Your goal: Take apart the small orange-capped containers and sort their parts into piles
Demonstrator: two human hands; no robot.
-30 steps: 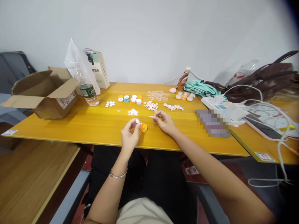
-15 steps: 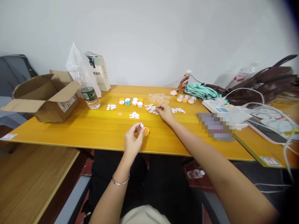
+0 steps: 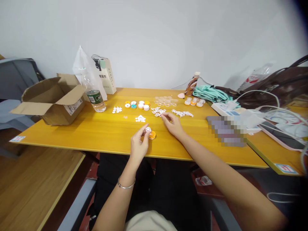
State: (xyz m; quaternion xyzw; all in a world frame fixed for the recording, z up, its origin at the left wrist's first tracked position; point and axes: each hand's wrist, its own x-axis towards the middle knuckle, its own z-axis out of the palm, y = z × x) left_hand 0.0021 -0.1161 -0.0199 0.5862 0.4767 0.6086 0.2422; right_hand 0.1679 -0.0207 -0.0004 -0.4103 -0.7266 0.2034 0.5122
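Note:
Between the thumb and fingers of my left hand (image 3: 139, 143) is a small white disc with holes (image 3: 148, 129), its face turned up. Just beside it, an orange round case (image 3: 152, 135) rests on the table. My right hand (image 3: 174, 125) has its fingertips pinched at the near edge of a loose pile of white perforated discs (image 3: 157, 111). Whether a piece is between those fingertips is too small to tell. Another heap of similar white pieces (image 3: 183, 113) lies to the right. Small white round pieces (image 3: 140, 118) lie beyond my left hand.
Farther back stand round cases in orange, white and teal (image 3: 133, 106), clear rings (image 3: 165, 100) and clear-topped orange cases (image 3: 194, 101). A cardboard box (image 3: 57, 109) and water bottle (image 3: 96, 102) are at left. A phone-like blurred slab (image 3: 226, 131) and power strip (image 3: 225, 109) sit right.
My right hand has drawn back slightly toward me from the pile. The white disc in my left hand now shows more of its face. The whole view has shifted a little.

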